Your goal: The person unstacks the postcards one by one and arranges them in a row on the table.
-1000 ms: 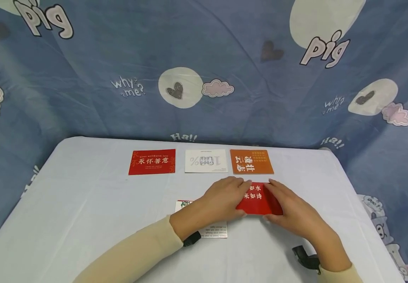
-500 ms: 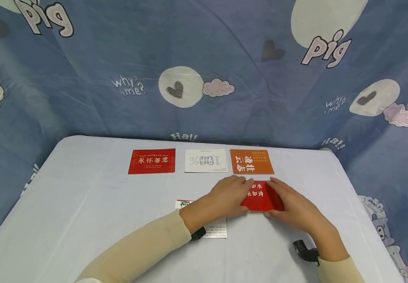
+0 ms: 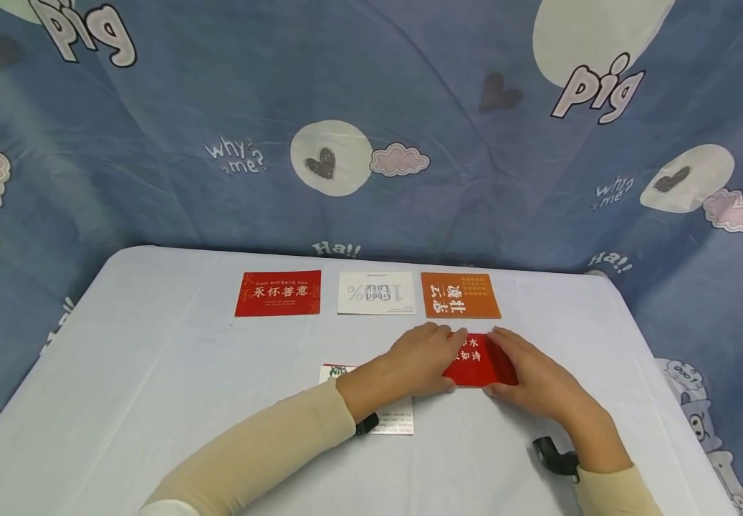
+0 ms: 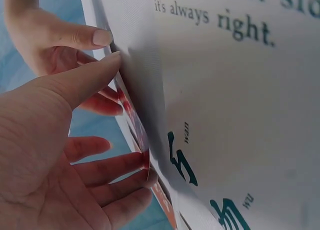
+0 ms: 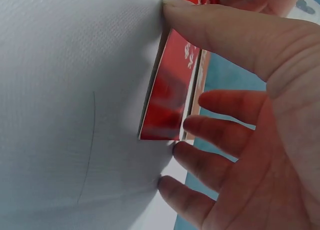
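Note:
My left hand and right hand hold a red card with white characters at the right of the table. In the head view, each thumb is at the near edge and the fingers reach the far edge. The left hand covers the card's left part. In the right wrist view, the right thumb touches the near edge of the red card, with the fingers at its far side. Below my left forearm lies a white card with green characters, partly covered; in the left wrist view this white card is large and close.
Along the back of the white table lie a red card, a white "Good Luck" card and an orange card in a row. A blue patterned cloth hangs behind the table.
Both hands have shifted slightly to the right with the red card. The left hand moved most, covering more of its characters. The row of cards stays put.

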A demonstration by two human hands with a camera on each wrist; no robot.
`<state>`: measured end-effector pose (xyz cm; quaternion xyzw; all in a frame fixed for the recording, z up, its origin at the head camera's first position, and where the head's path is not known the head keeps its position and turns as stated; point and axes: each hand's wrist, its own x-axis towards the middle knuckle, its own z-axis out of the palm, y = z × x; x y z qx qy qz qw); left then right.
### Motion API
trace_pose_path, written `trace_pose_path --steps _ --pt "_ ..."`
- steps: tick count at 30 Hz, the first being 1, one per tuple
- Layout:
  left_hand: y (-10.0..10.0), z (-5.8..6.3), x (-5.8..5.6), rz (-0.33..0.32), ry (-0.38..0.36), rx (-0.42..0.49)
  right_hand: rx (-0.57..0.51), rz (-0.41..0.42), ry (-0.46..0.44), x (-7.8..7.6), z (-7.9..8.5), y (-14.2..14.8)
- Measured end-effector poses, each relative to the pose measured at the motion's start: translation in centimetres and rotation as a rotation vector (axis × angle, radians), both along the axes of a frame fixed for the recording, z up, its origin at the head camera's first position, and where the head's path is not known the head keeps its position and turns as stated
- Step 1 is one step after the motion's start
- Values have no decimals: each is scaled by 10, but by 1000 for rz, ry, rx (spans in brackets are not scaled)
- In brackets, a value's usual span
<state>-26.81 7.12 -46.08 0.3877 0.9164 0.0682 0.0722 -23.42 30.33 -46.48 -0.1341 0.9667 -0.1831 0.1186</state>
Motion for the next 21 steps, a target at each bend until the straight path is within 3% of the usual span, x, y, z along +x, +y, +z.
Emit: trace_pose_path --steps 12,21 --pt "2 -5 0 -2 9 -25 -11 -12 -11 1 0 0" --pt "-3 -4 0 24 -39 3 -4 -16 -9 3 -3 1"
